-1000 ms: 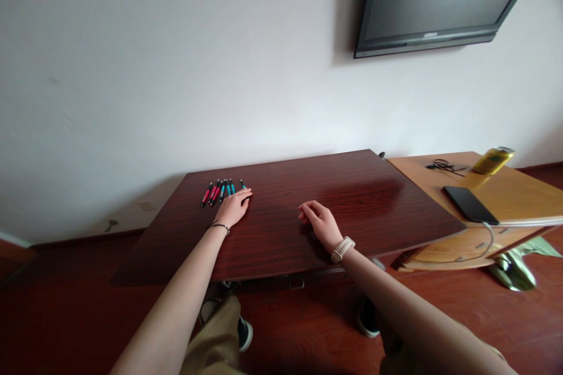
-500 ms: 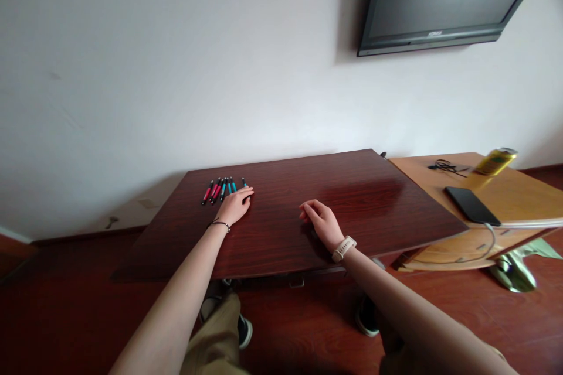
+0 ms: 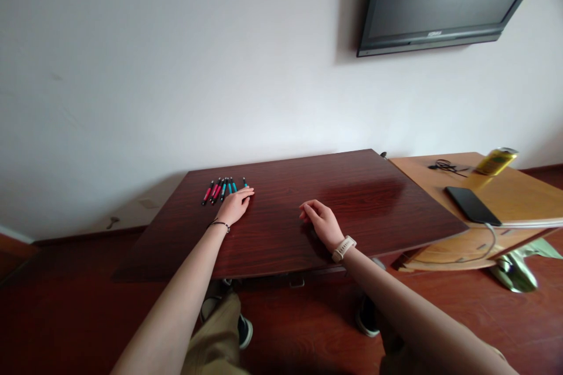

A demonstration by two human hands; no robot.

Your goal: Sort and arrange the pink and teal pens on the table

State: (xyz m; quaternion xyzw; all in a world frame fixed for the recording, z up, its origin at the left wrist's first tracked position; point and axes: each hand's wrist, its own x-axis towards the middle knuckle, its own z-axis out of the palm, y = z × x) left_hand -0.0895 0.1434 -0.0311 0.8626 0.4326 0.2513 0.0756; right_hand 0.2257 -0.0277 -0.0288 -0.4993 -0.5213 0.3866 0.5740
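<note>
My left hand (image 3: 235, 205) rests low over the dark red-brown table (image 3: 281, 246), its fingers together and bent over a blue pen (image 3: 245, 181). Only the pen's upper end shows past my fingers; the rest is hidden. Left of that hand lie several pens in a loose row, with pink pens (image 3: 215, 190) on the outside and blue pens (image 3: 229, 185) nearer the hand. My right hand (image 3: 323, 221), wearing a pale watch, is loosely curled above the table's middle, with nothing visible in it.
Right of the table stands a lighter wooden cabinet (image 3: 536, 205) holding a black phone (image 3: 472, 205) on a cable, a coiled black cord (image 3: 445, 166) and a tilted yellow can (image 3: 497, 161). A television (image 3: 440, 0) hangs on the white wall behind.
The blue pen's visible end has shifted very slightly to the right along with my left hand. My right hand keeps its place.
</note>
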